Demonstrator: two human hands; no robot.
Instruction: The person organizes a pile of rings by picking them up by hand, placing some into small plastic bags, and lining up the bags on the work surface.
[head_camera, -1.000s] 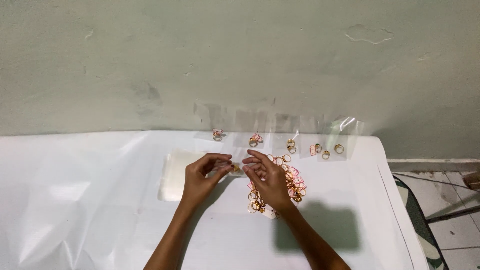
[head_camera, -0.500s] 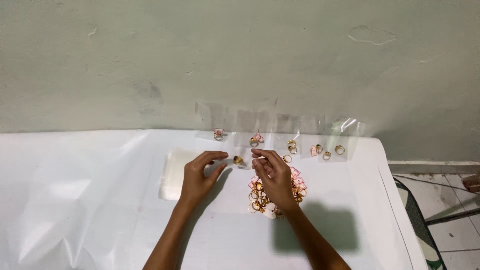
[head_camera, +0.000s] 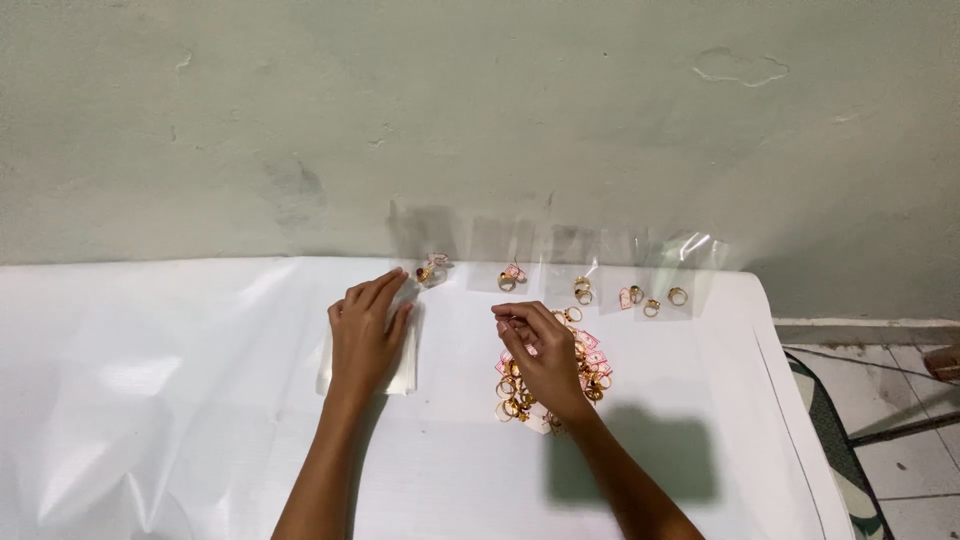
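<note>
Left hand (head_camera: 367, 335) moved apart, now flat on clear bags (head_camera: 405, 372); right hand (head_camera: 540, 352) pinched over ring pile (head_camera: 590, 365).

A heap of gold rings (head_camera: 590, 365) with small pink tags (loosely tangled) is spread on the white table. A flat stack of clear plastic bags (head_camera: 408, 365) is laid just left of it.

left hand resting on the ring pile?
No, the left hand lies flat on the stack of clear bags; the ring pile sits under the right hand.
</note>
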